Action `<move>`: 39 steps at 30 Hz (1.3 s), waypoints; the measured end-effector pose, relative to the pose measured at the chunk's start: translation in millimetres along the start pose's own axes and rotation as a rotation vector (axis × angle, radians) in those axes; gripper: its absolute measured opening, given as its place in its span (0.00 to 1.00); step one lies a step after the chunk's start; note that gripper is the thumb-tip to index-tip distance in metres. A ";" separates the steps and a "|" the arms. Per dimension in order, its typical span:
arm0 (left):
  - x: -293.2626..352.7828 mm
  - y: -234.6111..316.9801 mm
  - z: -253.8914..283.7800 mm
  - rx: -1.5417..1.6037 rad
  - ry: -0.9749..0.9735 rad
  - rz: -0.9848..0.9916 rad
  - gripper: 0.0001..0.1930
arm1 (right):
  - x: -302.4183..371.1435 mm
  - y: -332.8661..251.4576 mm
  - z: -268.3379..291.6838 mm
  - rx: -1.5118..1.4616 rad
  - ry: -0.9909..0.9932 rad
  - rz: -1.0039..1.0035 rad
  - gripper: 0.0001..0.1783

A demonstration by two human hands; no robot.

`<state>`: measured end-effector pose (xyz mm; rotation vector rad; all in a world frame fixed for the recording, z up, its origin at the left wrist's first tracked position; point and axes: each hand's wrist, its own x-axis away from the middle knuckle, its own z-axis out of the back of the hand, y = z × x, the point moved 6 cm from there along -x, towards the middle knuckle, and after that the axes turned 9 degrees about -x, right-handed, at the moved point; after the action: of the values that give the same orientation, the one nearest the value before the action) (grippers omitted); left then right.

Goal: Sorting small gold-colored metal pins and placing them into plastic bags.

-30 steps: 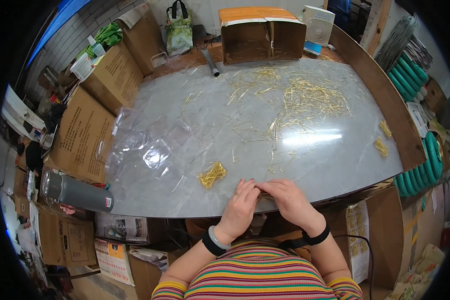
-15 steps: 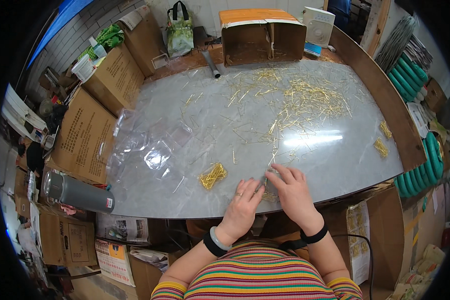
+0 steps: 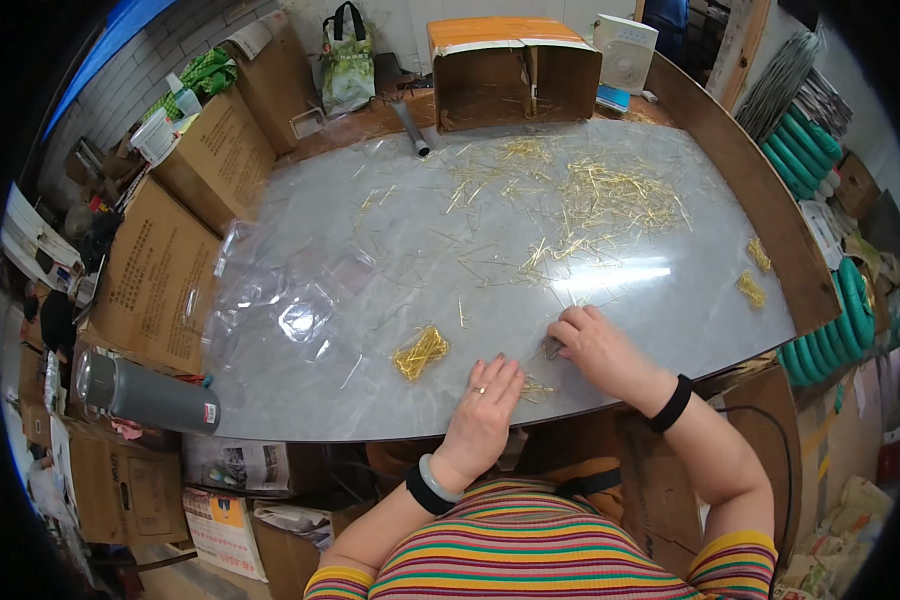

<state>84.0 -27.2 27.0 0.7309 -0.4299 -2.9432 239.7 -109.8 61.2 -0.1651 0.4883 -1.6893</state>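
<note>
My left hand (image 3: 487, 408) lies on the grey tabletop near its front edge, fingers stretched out and close together, holding nothing visible. My right hand (image 3: 597, 350) is bent with its fingertips closed at a small dark grey piece (image 3: 551, 348), mostly hidden, whose kind I cannot make out. Between the hands lie a few thin gold wire pins (image 3: 536, 389). A heaped bundle of gold wire pins (image 3: 421, 353) sits left of my left hand. Farther back, a large loose spread of the same gold pins (image 3: 620, 195) covers the table's right half.
Clear plastic boxes (image 3: 300, 310) lie at the left, near a grey flask (image 3: 150, 392) on its side. Two small gold bundles (image 3: 751, 290) rest at the right by a wooden rail (image 3: 740, 170). An open orange-topped cardboard box (image 3: 515, 85) and a dark tube (image 3: 410, 130) stand behind.
My hands have moved apart. The right one has shifted right and slightly up the table, taking the small grey piece with it; the left one has flattened onto the tabletop.
</note>
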 end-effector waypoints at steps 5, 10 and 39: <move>1.8 -1.1 -2.1 0.005 0.014 0.025 0.21 | -5.2 2.5 -3.1 -0.110 -0.111 0.069 0.12; 0.0 1.3 -1.6 -0.008 0.004 0.012 0.21 | -17.0 47.4 18.5 -0.054 -0.072 0.015 0.11; -0.6 -3.7 -0.5 0.015 -0.044 -0.021 0.24 | 24.4 -42.6 9.5 -0.236 0.161 0.006 0.17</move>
<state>84.7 -23.7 25.8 0.6776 -0.4510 -2.9834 200.1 -131.1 83.1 -0.1995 0.8088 -1.6436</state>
